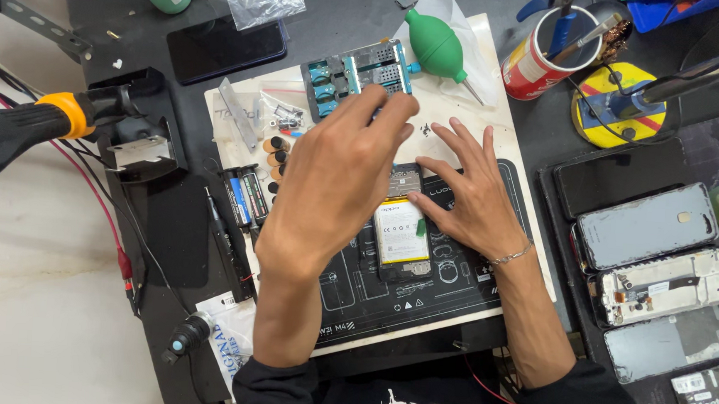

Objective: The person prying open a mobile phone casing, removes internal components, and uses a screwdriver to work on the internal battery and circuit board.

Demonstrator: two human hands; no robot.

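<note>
An opened phone with a white battery lies back-up on the dark work mat. My right hand rests flat on the mat, its thumb touching the phone's right edge. My left hand hovers over the phone's left side, fingers bunched and reaching toward the blue-and-grey holder jig beyond it. Whether those fingertips pinch anything is hidden.
A green air blower lies behind the jig. A red cup of tools stands at the back right. Several phones and back covers are stacked on the right. A hot-air handle and its stand sit at the left, next to a black screwdriver.
</note>
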